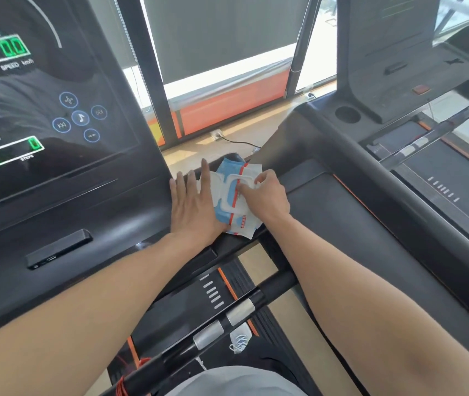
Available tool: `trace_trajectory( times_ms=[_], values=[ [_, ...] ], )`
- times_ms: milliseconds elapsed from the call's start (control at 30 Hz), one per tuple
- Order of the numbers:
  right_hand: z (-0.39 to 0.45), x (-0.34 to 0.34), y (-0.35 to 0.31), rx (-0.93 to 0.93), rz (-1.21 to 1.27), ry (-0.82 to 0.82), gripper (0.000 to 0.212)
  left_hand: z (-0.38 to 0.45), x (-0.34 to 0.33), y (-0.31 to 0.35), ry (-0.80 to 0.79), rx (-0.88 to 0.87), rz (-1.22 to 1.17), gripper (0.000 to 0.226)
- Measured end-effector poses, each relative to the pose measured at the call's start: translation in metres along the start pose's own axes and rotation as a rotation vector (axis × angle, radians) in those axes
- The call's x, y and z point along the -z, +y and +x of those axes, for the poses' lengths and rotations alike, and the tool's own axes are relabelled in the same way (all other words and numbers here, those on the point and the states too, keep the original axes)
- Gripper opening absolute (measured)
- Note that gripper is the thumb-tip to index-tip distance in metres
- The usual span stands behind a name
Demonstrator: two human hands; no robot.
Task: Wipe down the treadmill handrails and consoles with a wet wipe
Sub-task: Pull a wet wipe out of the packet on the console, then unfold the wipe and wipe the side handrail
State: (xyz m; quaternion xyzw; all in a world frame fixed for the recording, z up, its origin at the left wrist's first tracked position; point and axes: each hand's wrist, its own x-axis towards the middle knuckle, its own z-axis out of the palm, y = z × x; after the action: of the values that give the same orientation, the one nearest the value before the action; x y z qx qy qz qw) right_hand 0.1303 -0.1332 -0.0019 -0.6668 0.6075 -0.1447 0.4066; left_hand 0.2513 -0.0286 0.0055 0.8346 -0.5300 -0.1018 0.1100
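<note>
1. I see the wet wipe pack, blue and white with a red stripe, lying flat on the right-hand ledge of the treadmill console, just beside the screen's edge.
2. Left hand: fingers straight and spread, palm pressed flat on the left part of the pack, pinning it to the ledge.
3. Right hand: fingers curled, tips pinching at the white flap on top of the pack near the red stripe. I cannot tell whether a wipe itself is caught between the fingertips.
4. Console screen is lit: green digits read 0.0 at upper left, round blue media buttons at centre.
5. Handrail, black with two silver sensor bands, runs diagonally below both forearms, untouched.
6. A second treadmill stands to the right, well apart from the hands.
</note>
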Motion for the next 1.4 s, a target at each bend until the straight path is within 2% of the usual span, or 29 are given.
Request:
trace_trajectory(
  times_ms=[100, 200, 300, 367, 433, 567, 700, 733, 800, 867, 933, 1033, 1100, 1167, 1300, 1400],
  values=[
    [0.005, 0.005, 0.001, 0.051, -0.021, -0.064, 0.042, -0.005, 0.003, -0.003, -0.006, 0.037, -0.059, 0.146],
    [0.009, 0.005, -0.001, 0.149, -0.046, -0.133, 0.037, -0.019, 0.008, -0.002, 0.103, -0.067, -0.269, 0.126],
    [0.015, -0.008, -0.012, 0.292, 0.013, -0.259, 0.027, -0.033, 0.003, -0.002, 0.051, -0.216, -0.197, 0.103],
    [0.017, -0.016, -0.019, 0.253, 0.146, -0.333, 0.029, -0.032, -0.004, -0.007, -0.061, -0.212, -0.097, 0.093],
    [0.02, -0.017, -0.024, 0.146, 0.246, -0.341, 0.027, -0.027, -0.009, -0.013, -0.154, -0.227, 0.006, 0.093],
    [0.027, -0.007, -0.024, -0.018, 0.469, -0.328, 0.029, -0.018, -0.011, -0.014, -0.222, -0.254, 0.056, 0.091],
    [0.026, 0.01, -0.012, -0.064, 0.615, -0.362, 0.06, -0.014, -0.01, -0.009, -0.102, -0.194, -0.026, 0.078],
    [0.022, 0.015, -0.009, -0.057, 0.644, -0.343, 0.063, -0.015, -0.01, -0.009, -0.058, -0.193, -0.053, 0.075],
    [0.015, 0.022, -0.002, -0.048, 0.697, -0.267, 0.053, -0.017, -0.011, -0.007, 0.036, -0.215, -0.106, 0.067],
    [0.005, 0.028, 0.004, -0.038, 0.76, -0.234, 0.037, -0.019, -0.009, 0.0, 0.091, -0.145, -0.293, 0.059],
    [-0.005, 0.035, 0.006, -0.025, 0.805, -0.248, 0.027, -0.018, -0.004, 0.013, 0.064, 0.018, -0.613, 0.056],
    [-0.02, 0.045, 0.008, 0.004, 0.818, -0.331, 0.028, -0.013, 0.004, 0.034, 0.022, 0.153, -0.921, 0.046],
    [-0.027, 0.051, 0.01, 0.001, 0.81, -0.377, 0.031, -0.01, 0.007, 0.043, 0.035, 0.23, -1.014, 0.026],
    [-0.03, 0.057, 0.014, -0.014, 0.818, -0.388, 0.03, -0.006, 0.005, 0.045, 0.039, 0.329, -1.11, 0.02],
    [-0.029, 0.068, 0.029, -0.063, 0.856, -0.442, 0.029, -0.001, -0.001, 0.046, -0.019, 0.424, -1.18, 0.027],
    [-0.028, 0.07, 0.038, -0.073, 0.842, -0.378, 0.022, 0.0, -0.004, 0.048, -0.015, 0.485, -1.165, 0.049]
  ],
)
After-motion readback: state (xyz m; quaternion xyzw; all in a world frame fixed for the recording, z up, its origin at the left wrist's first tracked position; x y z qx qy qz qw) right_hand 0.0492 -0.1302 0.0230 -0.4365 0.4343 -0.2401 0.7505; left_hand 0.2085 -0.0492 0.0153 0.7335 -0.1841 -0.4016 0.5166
